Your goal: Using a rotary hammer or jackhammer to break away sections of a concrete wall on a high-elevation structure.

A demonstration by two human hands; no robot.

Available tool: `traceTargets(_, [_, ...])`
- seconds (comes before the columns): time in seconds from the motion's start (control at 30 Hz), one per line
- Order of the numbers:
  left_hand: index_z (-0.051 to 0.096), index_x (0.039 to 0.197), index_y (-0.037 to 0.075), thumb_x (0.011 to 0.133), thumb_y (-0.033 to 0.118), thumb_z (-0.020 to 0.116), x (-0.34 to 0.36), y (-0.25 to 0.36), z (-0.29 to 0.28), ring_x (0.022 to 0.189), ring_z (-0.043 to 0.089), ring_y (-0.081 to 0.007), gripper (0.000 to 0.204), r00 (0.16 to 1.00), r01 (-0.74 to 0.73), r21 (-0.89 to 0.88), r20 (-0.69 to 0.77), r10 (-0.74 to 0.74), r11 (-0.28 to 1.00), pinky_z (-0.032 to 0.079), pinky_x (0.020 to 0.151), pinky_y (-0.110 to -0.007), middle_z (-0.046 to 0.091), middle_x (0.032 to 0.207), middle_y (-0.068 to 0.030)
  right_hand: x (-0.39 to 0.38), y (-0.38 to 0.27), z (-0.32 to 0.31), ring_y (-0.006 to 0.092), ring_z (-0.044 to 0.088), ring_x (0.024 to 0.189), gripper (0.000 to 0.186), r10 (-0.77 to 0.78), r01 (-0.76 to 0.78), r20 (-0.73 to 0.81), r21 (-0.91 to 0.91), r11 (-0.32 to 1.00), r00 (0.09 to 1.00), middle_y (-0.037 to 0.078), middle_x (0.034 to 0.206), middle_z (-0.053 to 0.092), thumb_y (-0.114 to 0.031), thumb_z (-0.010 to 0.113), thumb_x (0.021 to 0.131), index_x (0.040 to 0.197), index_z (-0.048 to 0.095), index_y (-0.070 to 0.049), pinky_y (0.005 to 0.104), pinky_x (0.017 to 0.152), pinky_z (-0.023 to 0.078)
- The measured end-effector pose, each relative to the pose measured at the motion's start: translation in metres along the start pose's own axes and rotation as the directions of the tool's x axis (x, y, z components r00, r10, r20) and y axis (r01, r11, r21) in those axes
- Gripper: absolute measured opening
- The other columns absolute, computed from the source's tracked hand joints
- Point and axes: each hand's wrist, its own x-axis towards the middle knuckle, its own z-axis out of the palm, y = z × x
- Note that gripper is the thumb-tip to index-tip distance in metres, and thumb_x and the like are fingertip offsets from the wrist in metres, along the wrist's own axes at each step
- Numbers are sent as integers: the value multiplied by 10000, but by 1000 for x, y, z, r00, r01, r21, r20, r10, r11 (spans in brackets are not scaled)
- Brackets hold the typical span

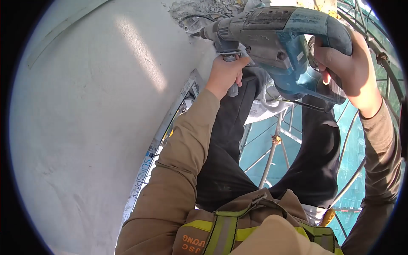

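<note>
A large teal and grey demolition hammer point(272, 42) lies across the upper part of the head view, its body coated in dust. My left hand point(225, 73) is closed round the side handle point(232, 90) below its front end. Wrapped about the rear grip at the right is my right hand point(348, 68); part of its fingers is hidden behind the grip. The pointed tip point(195, 34) reaches left to the broken edge of the pale wall point(97, 119). Whether the tip bites into the wall, I cannot tell.
Broken rubble point(212, 9) lies beyond the tool. A printed strip-edged frame point(151, 148) runs along the wall at my left arm. Scaffold poles point(272, 157) and green netting point(263, 140) show below, between my black-trousered legs point(229, 140). More poles and netting stand at the right.
</note>
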Motion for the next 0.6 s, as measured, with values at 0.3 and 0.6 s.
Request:
traceTargets(0.3, [525,756,106,906,101,708,29,16,-3,425,476,-123,236,989,-91,-506,56,138,858,442,436,-318,494,565,9,49,-82,56,168,619,582,233,-18,-25,-129,-326,945,992,87,714,643,-63,659,821,1031,661,34,316,542,505])
traceTargets(0.6, [521,707,101,890,71,681,48,6,15,427,489,-130,245,983,-147,-545,9,182,825,455,444,-320,491,549,8,55,-144,63,165,623,547,210,-45,2,-48,-661,751,998,93,684,662,-6,671,795,995,670,58,312,505,514])
